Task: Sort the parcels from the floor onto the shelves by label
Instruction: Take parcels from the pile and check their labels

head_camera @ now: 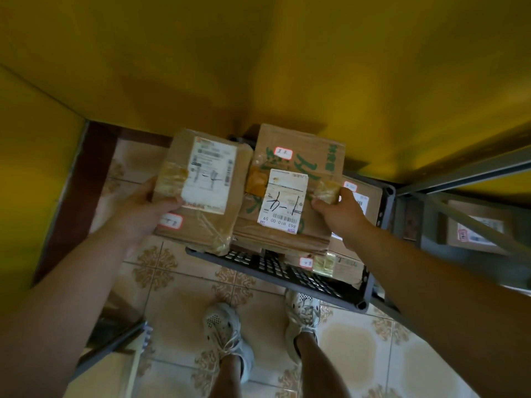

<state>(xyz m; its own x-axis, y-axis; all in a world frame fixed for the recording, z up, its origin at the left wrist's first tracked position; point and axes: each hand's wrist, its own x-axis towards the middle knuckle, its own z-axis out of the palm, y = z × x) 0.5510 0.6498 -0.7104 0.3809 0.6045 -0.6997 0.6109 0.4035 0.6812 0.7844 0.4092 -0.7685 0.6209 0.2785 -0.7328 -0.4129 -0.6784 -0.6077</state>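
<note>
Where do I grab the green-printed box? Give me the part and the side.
Grip the green-printed box by its right edge, coming from the right, where the right hand holds it. It lies flat, face up, and the plain parcel in the left hand crowds its left side.

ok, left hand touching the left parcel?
Touching. Head view: left hand grips the left parcel, thumb lying across its top face.
</note>
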